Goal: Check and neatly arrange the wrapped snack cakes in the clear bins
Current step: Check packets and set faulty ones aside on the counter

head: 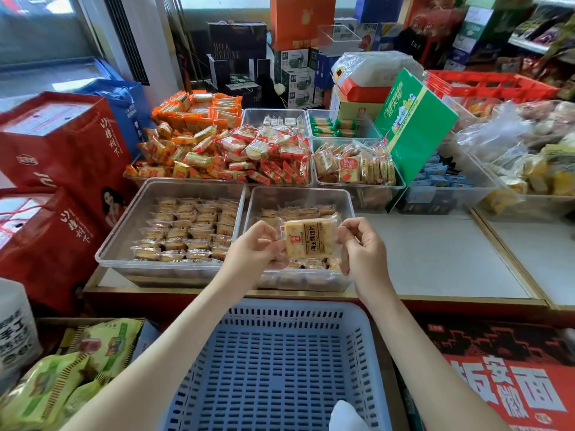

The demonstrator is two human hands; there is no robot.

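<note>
Clear film is the contact surface. The left hand [255,244] pinches the left sealed edge of one wrapped snack cake [309,241] between thumb and fingertips, with the remaining fingers curled in. The right hand [361,244] pinches the right edge the same way. The cake is held face-on with its printed label readable, suspended over the right clear bin [350,206] and clear of the packs below.

Handling estimate: very light, and one hand would carry it. The wrapper looks slick and crinkly, so a loose grip on the flat face may slide. The pale square inside looks like a baked piece, probably crumbly at the corners, so avoid pressing the middle. The best hold is the crimped end seals, as now, or a light pinch across two opposite side edges when lowering it into a row.

The bin beneath holds similar packs lying loosely, and how full it is nearer the hands is hidden. At 9 o'clock from the cake, the left clear bin [124,225] holds like packs in fairly even rows. At 3 o'clock is grey counter top [435,253]. At 6 o'clock, under the forearms, is a blue slotted basket [270,368]. At 11 to 12 o'clock, farther back, are heaps of orange-wrapped snacks [193,144] and red-wrapped snacks [267,154].
</note>
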